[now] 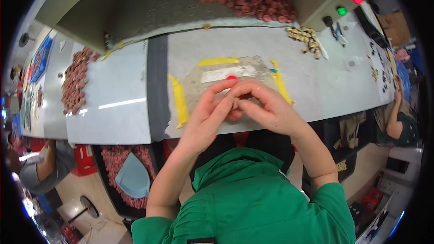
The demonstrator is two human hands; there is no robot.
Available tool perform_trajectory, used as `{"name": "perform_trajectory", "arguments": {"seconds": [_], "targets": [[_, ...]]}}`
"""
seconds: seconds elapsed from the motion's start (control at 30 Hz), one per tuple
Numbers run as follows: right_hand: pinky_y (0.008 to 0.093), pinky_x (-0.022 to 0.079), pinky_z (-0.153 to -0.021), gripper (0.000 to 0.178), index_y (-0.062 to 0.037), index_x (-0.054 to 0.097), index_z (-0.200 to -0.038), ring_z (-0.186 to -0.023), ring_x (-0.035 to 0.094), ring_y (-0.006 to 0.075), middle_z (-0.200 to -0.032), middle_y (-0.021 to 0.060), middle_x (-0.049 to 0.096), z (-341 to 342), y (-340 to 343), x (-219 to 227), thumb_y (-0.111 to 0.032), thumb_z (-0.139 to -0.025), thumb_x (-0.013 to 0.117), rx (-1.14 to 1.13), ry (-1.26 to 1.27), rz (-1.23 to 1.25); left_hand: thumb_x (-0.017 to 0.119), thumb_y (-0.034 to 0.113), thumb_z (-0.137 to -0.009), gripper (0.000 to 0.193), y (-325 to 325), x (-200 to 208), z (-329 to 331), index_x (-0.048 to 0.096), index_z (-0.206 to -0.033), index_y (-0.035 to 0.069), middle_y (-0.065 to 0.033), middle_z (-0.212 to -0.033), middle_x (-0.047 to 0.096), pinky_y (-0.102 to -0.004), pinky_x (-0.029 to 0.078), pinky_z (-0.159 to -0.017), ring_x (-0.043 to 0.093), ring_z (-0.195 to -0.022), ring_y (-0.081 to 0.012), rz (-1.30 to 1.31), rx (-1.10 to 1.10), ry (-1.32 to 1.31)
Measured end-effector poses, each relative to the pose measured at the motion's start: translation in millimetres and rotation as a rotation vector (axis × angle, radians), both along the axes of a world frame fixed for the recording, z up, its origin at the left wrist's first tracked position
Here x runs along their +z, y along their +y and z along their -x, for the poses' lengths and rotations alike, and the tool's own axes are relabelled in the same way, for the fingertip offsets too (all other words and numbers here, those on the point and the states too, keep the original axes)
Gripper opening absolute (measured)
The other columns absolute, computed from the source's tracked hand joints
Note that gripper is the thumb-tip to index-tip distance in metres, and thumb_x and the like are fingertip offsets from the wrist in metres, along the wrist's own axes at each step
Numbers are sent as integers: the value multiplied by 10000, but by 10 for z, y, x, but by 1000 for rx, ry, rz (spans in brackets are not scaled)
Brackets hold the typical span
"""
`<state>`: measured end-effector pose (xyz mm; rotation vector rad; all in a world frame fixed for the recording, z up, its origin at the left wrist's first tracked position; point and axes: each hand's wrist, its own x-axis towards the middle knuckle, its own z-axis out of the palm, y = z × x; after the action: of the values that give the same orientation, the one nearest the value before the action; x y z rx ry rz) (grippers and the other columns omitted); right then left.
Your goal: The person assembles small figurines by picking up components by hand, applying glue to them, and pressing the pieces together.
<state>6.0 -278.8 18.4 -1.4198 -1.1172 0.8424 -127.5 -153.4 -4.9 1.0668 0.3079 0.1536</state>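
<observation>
Over the taped grey-brown work pad (260,65), both my hands meet with fingers bent and tips together. Pinched between them is a small pinkish-brown piece (235,104), mostly hidden, so I cannot make out its kind. My left hand (205,115) closes on it from one side, my right hand (271,110) from the other. Just beyond my fingertips a small bright red round spot (231,77) shows against a white strip (212,76) on the pad. Yellow tape (180,101) edges the pad.
Reddish round pieces are heaped under the machine hood (253,0) and piled at left (74,81). Small gold-and-dark pieces (307,40) lie at far right, near blue-handled tools (340,34). Below left, a black bin (110,190) holds pink pieces and a blue scoop (133,176). Other people sit both sides.
</observation>
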Motion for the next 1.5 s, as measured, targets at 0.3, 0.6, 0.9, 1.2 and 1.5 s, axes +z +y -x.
{"name": "perform_trajectory", "arguments": {"seconds": [0.3, 0.6, 0.9, 1.2, 1.5], "targets": [[338, 467, -784, 156, -14, 627, -968, -865, 586, 250, -915, 123, 611, -1049, -554, -137, -134, -904, 551, -591, -632, 127, 589, 103, -890, 189, 1425, 95, 558, 594, -1064, 30, -100, -968, 609, -314, 467, -798, 581, -876, -217, -1522, 397, 369], [382, 443, -809, 134, -43, 612, -914, -892, 572, 297, -908, 100, 614, -1729, -339, -200, -85, -793, 648, -563, -1195, 110, 568, 172, -910, 230, 2562, -13, 1087, 610, -1103, 53, -104, -1184, 570, -390, 408, -939, 515, -1119, -290, -2184, 638, 574], [397, 473, -740, 118, -26, 550, -916, -844, 568, 317, -917, 132, 557, -1015, -369, 44, -10, -805, 584, -403, -1009, 281, 615, 178, -862, 243, 1321, 132, -922, 623, -1069, 50, -129, -1066, 608, -378, 411, -927, 530, -1063, -310, -1734, 241, -116], [353, 493, -773, 194, -4, 611, -1033, -887, 590, 305, -972, 135, 568, -879, -325, 96, -15, -843, 570, -238, -808, 311, 621, 268, -836, 297, 1028, -94, -1826, 614, -1094, 120, -165, -947, 665, -440, 491, -793, 623, -932, -344, -1437, 176, 58], [349, 489, -763, 144, 9, 596, -993, -842, 596, 303, -961, 149, 590, -889, -349, 0, -60, -868, 581, -401, -645, 336, 569, 177, -927, 271, 984, 247, -679, 598, -1156, 36, -38, -1046, 603, -260, 452, -803, 570, -900, -135, -842, 211, 42]]}}
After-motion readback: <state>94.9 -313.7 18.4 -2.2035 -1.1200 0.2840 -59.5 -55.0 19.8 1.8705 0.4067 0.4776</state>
